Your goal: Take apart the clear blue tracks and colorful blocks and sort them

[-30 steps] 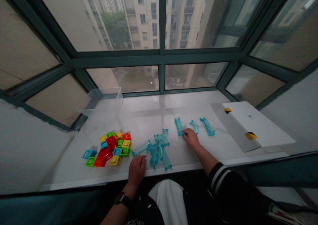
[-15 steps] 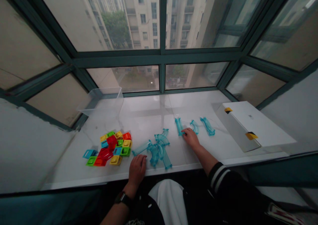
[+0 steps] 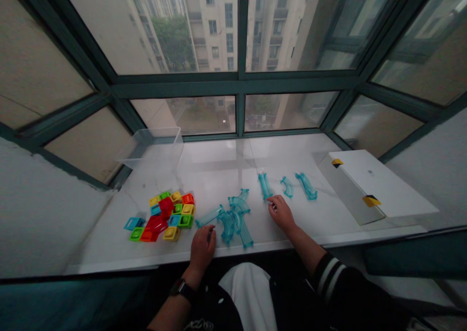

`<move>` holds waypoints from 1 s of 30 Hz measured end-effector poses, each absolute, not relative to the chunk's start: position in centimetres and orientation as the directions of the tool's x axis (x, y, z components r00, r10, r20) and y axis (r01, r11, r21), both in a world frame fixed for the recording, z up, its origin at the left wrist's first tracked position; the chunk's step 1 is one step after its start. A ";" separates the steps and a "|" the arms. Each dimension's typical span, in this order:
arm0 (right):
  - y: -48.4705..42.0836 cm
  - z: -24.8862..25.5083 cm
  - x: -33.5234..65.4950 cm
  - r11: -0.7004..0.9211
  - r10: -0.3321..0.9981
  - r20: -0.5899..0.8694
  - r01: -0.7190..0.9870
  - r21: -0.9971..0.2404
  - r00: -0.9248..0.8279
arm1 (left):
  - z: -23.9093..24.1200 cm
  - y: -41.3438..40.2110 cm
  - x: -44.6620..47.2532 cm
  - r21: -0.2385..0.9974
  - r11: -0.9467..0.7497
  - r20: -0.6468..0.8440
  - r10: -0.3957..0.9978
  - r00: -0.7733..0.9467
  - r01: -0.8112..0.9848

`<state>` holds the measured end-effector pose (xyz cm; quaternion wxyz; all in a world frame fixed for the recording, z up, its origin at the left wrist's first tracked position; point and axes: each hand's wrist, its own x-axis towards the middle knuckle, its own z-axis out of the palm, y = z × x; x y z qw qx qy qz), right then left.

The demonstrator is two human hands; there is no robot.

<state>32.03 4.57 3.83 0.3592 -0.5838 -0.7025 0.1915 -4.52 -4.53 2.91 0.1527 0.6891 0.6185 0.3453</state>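
My right hand [image 3: 281, 212] is just below the near end of a straight translucent blue track piece [image 3: 265, 186], its fingers slightly apart and holding nothing. To the right of that piece lie a short curved track piece [image 3: 287, 187] and another straight track piece [image 3: 306, 186]. My left hand [image 3: 203, 246] rests by the front edge of the white ledge, loosely open, with its fingers partly curled. Just beyond its fingertips lies a straight blue track piece [image 3: 209, 216]. A pile of curved and straight blue track pieces [image 3: 227, 227] sits right of it, some overlapping.
Several red, yellow, green and blue blocks [image 3: 160, 219] are clustered left on the white ledge [image 3: 215, 165]. A clear plastic bin [image 3: 156, 148] stands at the back left. On the right is a white box [image 3: 381, 182] with yellow-and-black tabs. Windows enclose the back and sides.
My right hand has drawn back slightly from the straight track piece, which its fingers touched before. My left hand stays put. The whole view has shifted a little.
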 end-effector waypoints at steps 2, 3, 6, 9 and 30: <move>2.9 3.3 31.5 0.283 0.957 0.255 0.652 -0.703 -0.141 | 2.8 -4.5 -4.6 0.658 -0.170 0.291 0.956 -0.040 0.734; 2.1 3.0 31.2 0.298 0.954 0.245 0.646 -0.703 -0.173 | 2.8 -4.5 -4.7 0.670 -0.164 0.294 0.954 -0.056 0.724; 0.6 2.2 30.7 0.336 0.942 0.247 0.653 -0.679 -0.228 | 3.3 -4.2 -5.0 0.689 -0.163 0.312 0.946 -0.086 0.706; 0.2 1.6 30.5 0.338 0.941 0.259 0.664 -0.667 -0.219 | 4.6 -3.3 -5.4 0.646 -0.188 0.372 0.924 -0.090 0.740; 0.6 1.3 30.4 0.350 0.936 0.270 0.681 -0.643 -0.227 | 4.6 3.3 -6.1 0.592 -0.178 0.176 0.980 0.090 0.786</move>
